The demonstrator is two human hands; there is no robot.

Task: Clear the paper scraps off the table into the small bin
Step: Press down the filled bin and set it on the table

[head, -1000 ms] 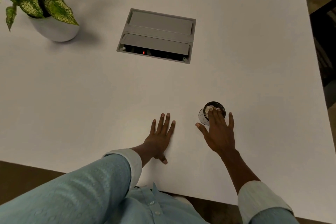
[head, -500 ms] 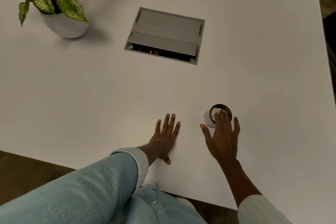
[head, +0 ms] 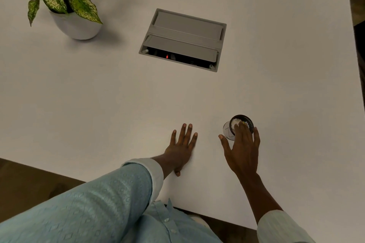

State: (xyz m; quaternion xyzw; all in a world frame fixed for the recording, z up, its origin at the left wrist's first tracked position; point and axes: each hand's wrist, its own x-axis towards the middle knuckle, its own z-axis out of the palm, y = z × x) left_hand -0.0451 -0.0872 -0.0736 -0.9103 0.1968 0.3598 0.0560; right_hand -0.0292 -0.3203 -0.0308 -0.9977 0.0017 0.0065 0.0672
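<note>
Far left corner of the desk [head: 98,94]: plant [head: 59,0] in a white pot [head: 77,27], no scrap near it. From there to the middle: bare white top, no loose paper to be seen.

Mid-desk, toward the far edge: grey hatch [head: 183,39], open at the front, red light [head: 167,56] inside, nothing papery on or beside it.

Near edge, about centre: left hand [head: 181,150], flat on the top, fingers straight and slightly spread, holding nothing.

Just right of it, near but apart: bin [head: 229,132], small, upright, dark-rimmed, close to the near edge, with white scraps [head: 236,122] heaped at its mouth.

Over the bin: right hand [head: 243,152], fingers straight and laid across the rim onto the scraps, thumb splayed out to the left, clear of the wall. Pressing down or letting go, cannot tell which.

On to the right edge: plain top again, no scrap visible.

Nearly done, by the look of it: all visible paper already in the bin, none left on the desk. Probably left to do: settle the last bit, lift the hand away. Hidden under the hands and sleeve [head: 98,203]: a stray scrap there not ruled out.
</note>
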